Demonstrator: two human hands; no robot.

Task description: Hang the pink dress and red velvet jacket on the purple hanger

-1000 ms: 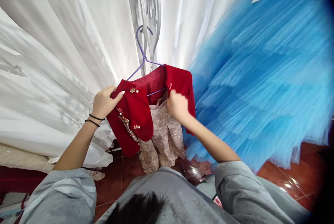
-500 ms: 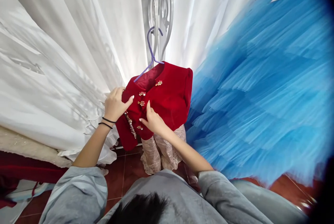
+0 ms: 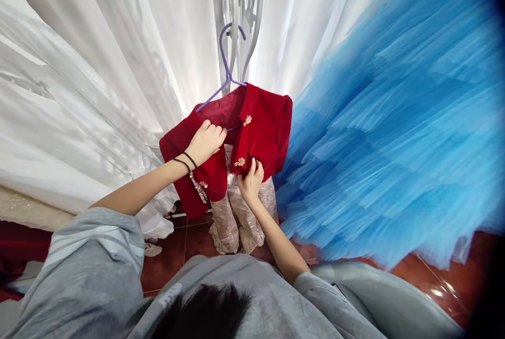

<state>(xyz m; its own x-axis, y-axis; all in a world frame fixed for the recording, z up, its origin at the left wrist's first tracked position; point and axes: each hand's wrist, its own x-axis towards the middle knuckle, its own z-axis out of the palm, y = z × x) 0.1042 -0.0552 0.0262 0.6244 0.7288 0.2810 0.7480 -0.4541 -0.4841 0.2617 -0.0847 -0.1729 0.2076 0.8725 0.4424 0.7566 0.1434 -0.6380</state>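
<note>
A red velvet jacket [image 3: 266,127] hangs on a purple hanger [image 3: 224,57], its front parted down the middle. Jewelled flower fastenings [image 3: 239,161] line the front edges. My left hand [image 3: 205,143] is closed on the edge of the left front panel, near the collar. Lower down, my right hand [image 3: 251,181] pinches the right front panel close to its bottom edge. Behind the opening and below the hem shows a pale, shiny embroidered garment [image 3: 226,223]. What lies under my left fingers is hidden.
The hanger hooks on a white scrolled metal stand [image 3: 258,18]. White draped fabric [image 3: 165,23] hangs to the left and behind. A wide blue tulle dress [image 3: 394,144] fills the right side. Red floor tiles [image 3: 169,260] show below.
My left hand has moved right, from the jacket's shoulder side to the front edge. My right hand has dropped to the lower panel. The jacket front has come open between them.
</note>
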